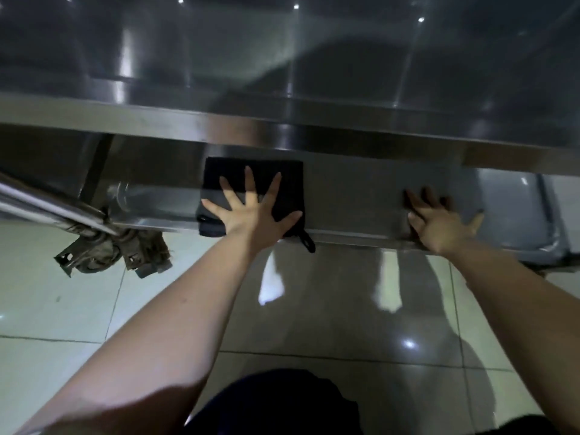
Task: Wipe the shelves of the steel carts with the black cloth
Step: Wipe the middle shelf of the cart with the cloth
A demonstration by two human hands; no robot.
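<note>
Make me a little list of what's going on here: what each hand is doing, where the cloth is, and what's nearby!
left hand: flat, fingers spread, pressing on the black cloth
right hand: flat on the bare lower shelf, at its front edge
cloth: lying on the lower shelf, its small loop hanging over the front edge
above: upper shelf of the steel cart
nearby: cart wheels on the left, shiny tiled floor below

Cloth (254, 180) on lower shelf (354, 189), left hand (251, 211) atop, right hand (439, 221) rightward
</note>
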